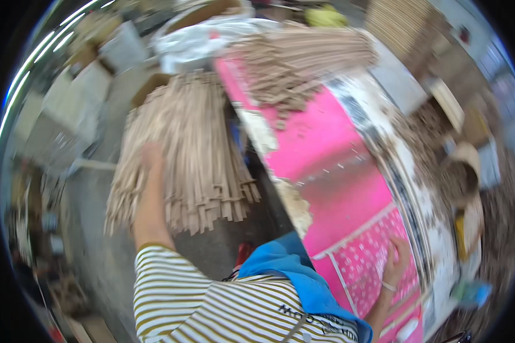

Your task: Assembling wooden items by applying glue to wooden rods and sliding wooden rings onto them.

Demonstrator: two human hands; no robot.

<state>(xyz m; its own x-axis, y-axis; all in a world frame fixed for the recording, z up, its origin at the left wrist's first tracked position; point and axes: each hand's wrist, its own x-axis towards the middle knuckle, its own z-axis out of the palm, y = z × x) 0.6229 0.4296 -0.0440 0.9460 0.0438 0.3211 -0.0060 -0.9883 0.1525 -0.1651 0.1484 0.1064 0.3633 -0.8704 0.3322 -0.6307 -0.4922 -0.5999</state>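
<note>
My left hand [151, 155] reaches onto a large stack of long, thin wooden strips [191, 137] at the left. Motion blurs its fingers, so I cannot see whether they grip a strip. The strips lie roughly side by side, their near ends uneven. To the right, my right hand [399, 260], with a pale band at the wrist, is over a pink sheet with white markings [363, 260]. Its fingers are slightly bent and apart, and I make out nothing held in them. The sheet lies on the near part of a long pink-topped table [332, 140].
More wooden strips [309, 57] and short pieces cover the table's far end. A dark metal rail [377, 154] runs along its right side. Beyond that stand a round container [460, 171] and scattered wood pieces [498, 240]. Large pale boxes [68, 108] stand at the far left.
</note>
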